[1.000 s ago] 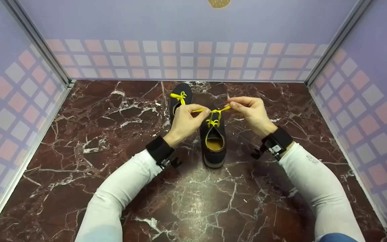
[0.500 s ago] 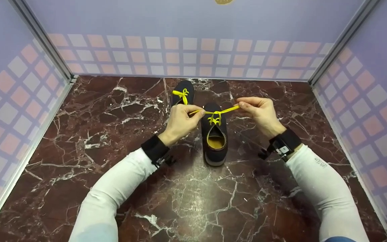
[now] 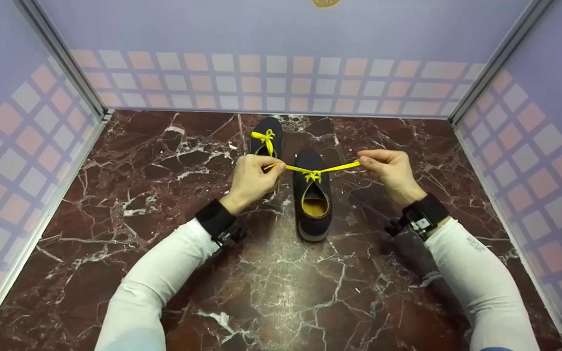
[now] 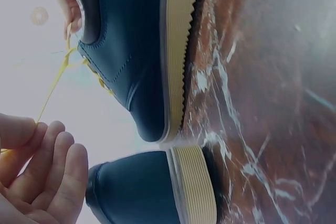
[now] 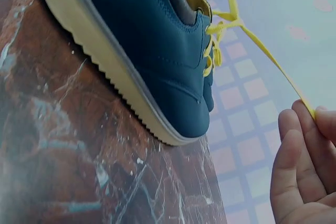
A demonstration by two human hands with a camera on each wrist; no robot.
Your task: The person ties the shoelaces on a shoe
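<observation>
A dark shoe (image 3: 312, 226) with a yellow lining stands on the surface, toe pointing away. My left hand (image 3: 255, 178) pinches one end of its yellow shoelace (image 3: 342, 166) between thumb and forefinger, left of the shoe. To the right, my right hand (image 3: 389, 173) pinches the other end. Both lace ends run nearly straight out from a crossing over the tongue. In the right wrist view the crossed laces (image 5: 237, 23) stand just above the eyelets, and the shoe's pale ridged sole (image 5: 100, 51) rests on the surface.
Farther back on the left is a second dark shoe (image 3: 273, 127), its yellow lace tied in a bow; my left hand partly hides it. The marbled dark red surface (image 3: 164, 273) meets purple checked walls (image 3: 261, 83) at the back and sides.
My hands have drawn apart, the left toward the left and the right toward the right. The lace between them is longer and straighter, and its crossing sits lower, closer to the shoe.
</observation>
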